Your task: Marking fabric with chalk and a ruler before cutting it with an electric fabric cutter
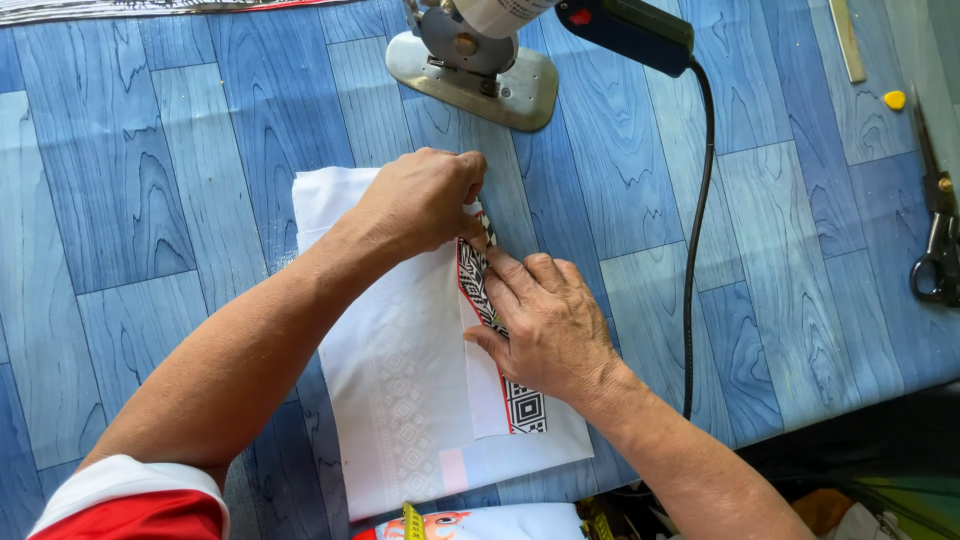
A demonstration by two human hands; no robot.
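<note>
A blue wood-patterned bench (pixel 180 200) carries a stack of white cloth (pixel 400 400). On it lies a black-and-white patterned strip (pixel 478 285) with a red edge. The left hand (pixel 425 200) pinches the strip's top end with closed fingers. The right hand (pixel 550 325) presses flat on it, fingers spread. A cutting machine (pixel 475 60) stands beyond; scissors (pixel 938 240) lie far right.
</note>
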